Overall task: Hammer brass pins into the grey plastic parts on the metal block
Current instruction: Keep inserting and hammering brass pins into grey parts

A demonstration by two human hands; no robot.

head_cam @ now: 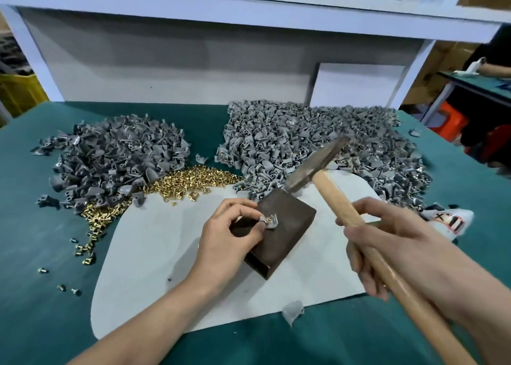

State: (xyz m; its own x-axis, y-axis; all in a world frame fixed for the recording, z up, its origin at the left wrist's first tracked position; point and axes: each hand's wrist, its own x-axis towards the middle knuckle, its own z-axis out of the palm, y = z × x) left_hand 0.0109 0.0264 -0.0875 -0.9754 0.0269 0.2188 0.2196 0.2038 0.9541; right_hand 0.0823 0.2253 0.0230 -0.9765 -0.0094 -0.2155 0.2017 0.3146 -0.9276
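Observation:
A dark brown metal block [287, 234] lies on a pale grey mat [154, 257] in the middle of the green table. On the block's top sits one grey plastic part [270, 221] with a brass pin standing in it. My left hand [229, 234] pinches this part at its left side. My right hand [387, 245] grips the wooden handle of a hammer [315, 168]. The hammer's rusty head hangs above the far corner of the block, apart from the part.
Two heaps of grey plastic parts, one at the left [116, 160] and a larger one at the right [318, 140], lie behind the mat. Loose brass pins [177, 182] spread between them and down the left. A white shelf frame [354, 85] stands at the back.

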